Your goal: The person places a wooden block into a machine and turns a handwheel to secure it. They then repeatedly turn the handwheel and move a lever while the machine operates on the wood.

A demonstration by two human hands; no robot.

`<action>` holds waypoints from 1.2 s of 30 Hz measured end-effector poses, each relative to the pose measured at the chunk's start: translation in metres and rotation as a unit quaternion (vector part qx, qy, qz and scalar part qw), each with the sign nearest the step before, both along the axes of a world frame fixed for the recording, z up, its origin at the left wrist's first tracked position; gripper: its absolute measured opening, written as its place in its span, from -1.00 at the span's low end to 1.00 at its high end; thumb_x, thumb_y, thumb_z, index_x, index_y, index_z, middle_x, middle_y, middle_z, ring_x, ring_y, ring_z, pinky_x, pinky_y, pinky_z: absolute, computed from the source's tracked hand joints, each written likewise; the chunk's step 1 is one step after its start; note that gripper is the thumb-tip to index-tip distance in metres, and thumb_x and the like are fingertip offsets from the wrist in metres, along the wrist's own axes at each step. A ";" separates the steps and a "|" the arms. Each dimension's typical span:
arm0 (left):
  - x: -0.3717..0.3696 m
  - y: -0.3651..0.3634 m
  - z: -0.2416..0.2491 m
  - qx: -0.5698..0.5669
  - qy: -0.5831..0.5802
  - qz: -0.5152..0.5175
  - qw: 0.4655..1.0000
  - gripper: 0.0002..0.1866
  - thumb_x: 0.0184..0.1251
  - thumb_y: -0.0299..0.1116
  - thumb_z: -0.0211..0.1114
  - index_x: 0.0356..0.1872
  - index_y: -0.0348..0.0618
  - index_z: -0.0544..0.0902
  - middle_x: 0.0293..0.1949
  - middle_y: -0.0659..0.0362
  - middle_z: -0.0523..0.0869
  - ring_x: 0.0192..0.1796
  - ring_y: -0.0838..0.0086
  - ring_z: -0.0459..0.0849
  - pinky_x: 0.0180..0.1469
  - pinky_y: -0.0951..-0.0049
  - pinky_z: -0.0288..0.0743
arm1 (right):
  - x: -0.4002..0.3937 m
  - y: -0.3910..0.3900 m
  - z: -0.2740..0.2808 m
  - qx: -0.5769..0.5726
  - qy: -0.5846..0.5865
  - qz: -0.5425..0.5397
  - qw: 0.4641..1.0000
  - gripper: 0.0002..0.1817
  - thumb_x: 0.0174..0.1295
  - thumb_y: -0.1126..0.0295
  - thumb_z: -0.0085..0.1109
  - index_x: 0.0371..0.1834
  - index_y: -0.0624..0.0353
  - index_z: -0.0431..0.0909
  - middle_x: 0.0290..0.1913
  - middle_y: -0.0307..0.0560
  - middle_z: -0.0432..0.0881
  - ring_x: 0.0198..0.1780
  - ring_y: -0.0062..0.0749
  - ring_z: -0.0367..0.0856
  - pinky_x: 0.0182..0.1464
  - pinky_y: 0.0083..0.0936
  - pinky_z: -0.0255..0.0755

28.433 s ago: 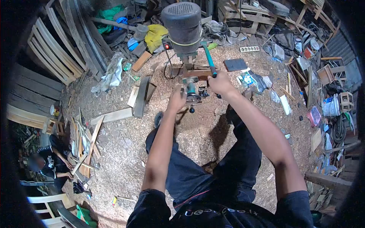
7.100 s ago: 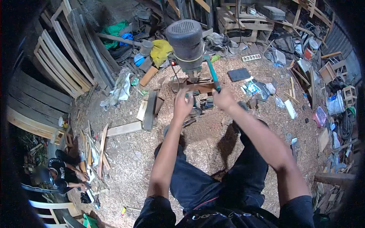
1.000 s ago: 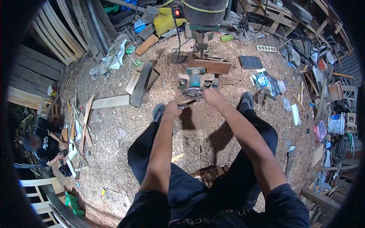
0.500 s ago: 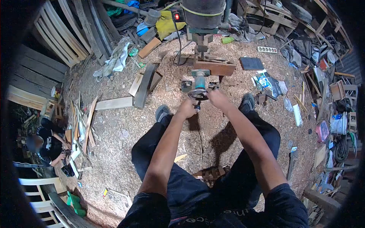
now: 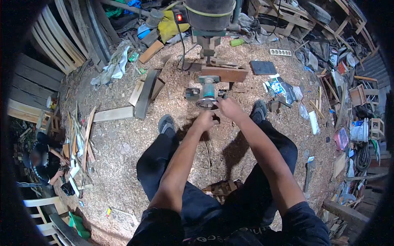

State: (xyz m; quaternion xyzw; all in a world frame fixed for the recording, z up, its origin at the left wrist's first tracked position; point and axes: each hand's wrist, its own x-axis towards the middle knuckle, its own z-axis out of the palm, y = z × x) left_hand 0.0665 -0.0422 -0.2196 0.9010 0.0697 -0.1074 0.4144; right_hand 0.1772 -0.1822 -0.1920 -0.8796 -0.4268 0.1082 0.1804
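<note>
A drilling machine (image 5: 208, 18) stands at the top centre, its bit pointing down over a reddish wooden piece (image 5: 224, 74). Below that wood is a green vise-like part with a round metal handwheel (image 5: 206, 103) facing me. My right hand (image 5: 230, 109) has its fingers closed at the wheel's right rim; what they grip is too small to make out. Just under the wheel is my left hand (image 5: 205, 121), its thumb and fingers apart and nothing visible between them.
Wood shavings cover the ground. Planks (image 5: 113, 114) lie at the left, a dark block (image 5: 263, 67) and power strip (image 5: 280, 52) at the upper right. Another person (image 5: 46, 158) sits at the far left beside thin wooden strips. My feet are either side of the wheel.
The view has shifted, so the scene sits slightly further left. My left hand has come away from the wheel's dark handle and opened. My right hand has stayed at the rim.
</note>
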 end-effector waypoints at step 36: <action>-0.005 0.070 0.082 -0.038 -0.266 0.140 0.953 -0.78 0.33 -0.37 0.26 -0.10 -0.25 0.68 -0.20 -0.04 0.76 -0.18 0.20 0.76 -0.10 0.32 0.61 | 0.011 0.000 0.077 0.139 0.041 -0.078 0.986 -0.72 0.34 0.26 0.13 -0.05 0.22 0.62 -0.24 0.19 0.70 -0.12 0.15 0.67 -0.08 -0.11 0.54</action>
